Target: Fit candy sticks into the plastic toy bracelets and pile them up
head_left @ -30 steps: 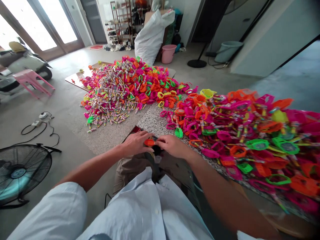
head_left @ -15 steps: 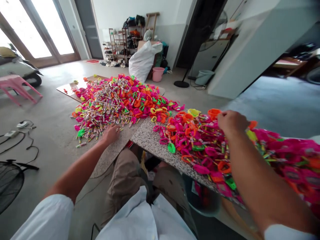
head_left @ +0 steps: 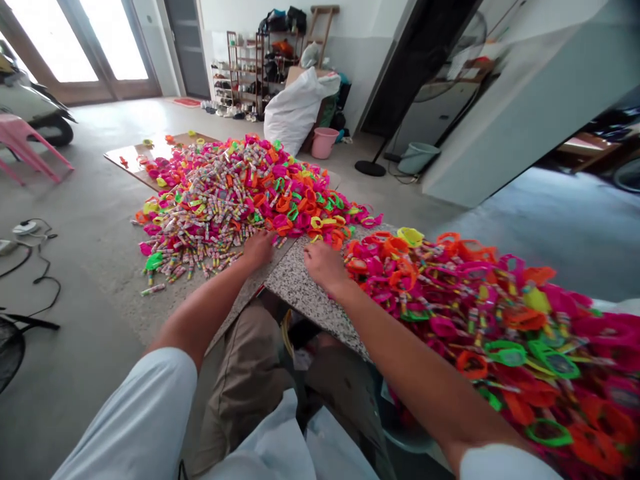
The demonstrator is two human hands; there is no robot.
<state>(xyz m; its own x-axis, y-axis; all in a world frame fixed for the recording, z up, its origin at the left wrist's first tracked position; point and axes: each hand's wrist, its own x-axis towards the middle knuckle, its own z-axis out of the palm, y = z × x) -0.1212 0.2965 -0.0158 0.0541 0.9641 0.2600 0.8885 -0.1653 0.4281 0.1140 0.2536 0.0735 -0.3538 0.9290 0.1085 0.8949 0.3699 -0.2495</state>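
My left hand [head_left: 259, 250] is at the near edge of a large heap of small wrapped candy rolls [head_left: 210, 207] and bright plastic toy watches [head_left: 283, 203]. Its fingers are drawn together and slightly blurred; what they hold is hidden. My right hand [head_left: 324, 267] hovers over the left end of the speckled board [head_left: 295, 283], a short gap from my left hand. Its fingers are curled closed, and whatever is in them cannot be made out. Beside my right wrist begins a second pile of pink, orange, green and yellow toy watches with candy rolls [head_left: 440, 293].
A single candy roll [head_left: 153, 290] lies apart at the left. A tub [head_left: 407, 437] stands beneath the board by my knee. Farther off are a white sack [head_left: 290, 110], a pink bucket [head_left: 325, 142], a shoe rack [head_left: 245, 70] and a pink stool [head_left: 33, 143].
My right hand has swept left from the right-hand pile to the board's left end. My left hand has moved right and slightly away along the heap's edge, so the hands are now close together.
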